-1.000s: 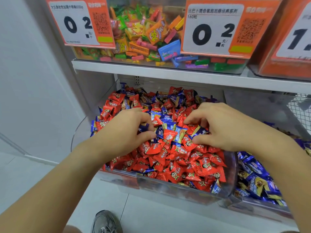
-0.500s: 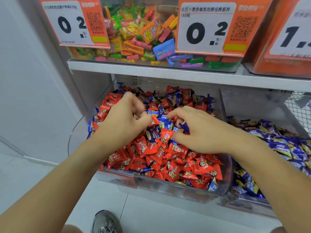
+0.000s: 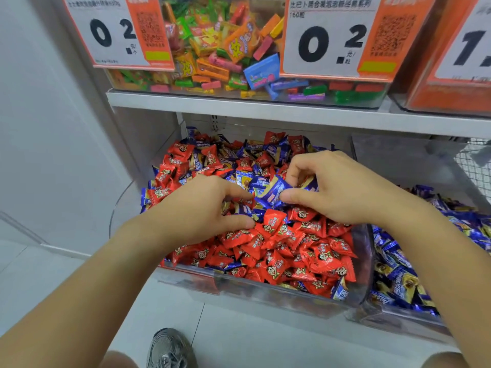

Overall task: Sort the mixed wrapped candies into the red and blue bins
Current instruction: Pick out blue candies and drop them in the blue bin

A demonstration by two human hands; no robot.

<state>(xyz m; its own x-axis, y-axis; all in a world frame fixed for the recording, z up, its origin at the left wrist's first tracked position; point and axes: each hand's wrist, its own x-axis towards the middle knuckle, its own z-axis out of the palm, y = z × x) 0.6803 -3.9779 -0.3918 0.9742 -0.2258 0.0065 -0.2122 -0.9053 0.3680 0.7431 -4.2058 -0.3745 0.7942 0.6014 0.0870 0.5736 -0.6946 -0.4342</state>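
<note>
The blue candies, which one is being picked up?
The blue candy pinched by the right hand; the other blue ones just lie in the pile.

Glossy crinkled foil-like candy wrappers (image 3: pixel 273 229) in a clear smooth plastic bin (image 3: pixel 265 293); matt paper price cards (image 3: pixel 324 41).

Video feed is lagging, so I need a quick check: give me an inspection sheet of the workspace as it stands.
Surface: white shelf above the bins.
Job's things: clear bin of mixed red and blue candies; right bin mostly blue.
Clutter: upper bin of colourful candy, price tags.
Grippers: right hand pinches a blue candy; left hand curled in the pile, hold unclear.
Cables: nothing seen.
Surroundings: white wall, tiled floor, shoe.
</note>
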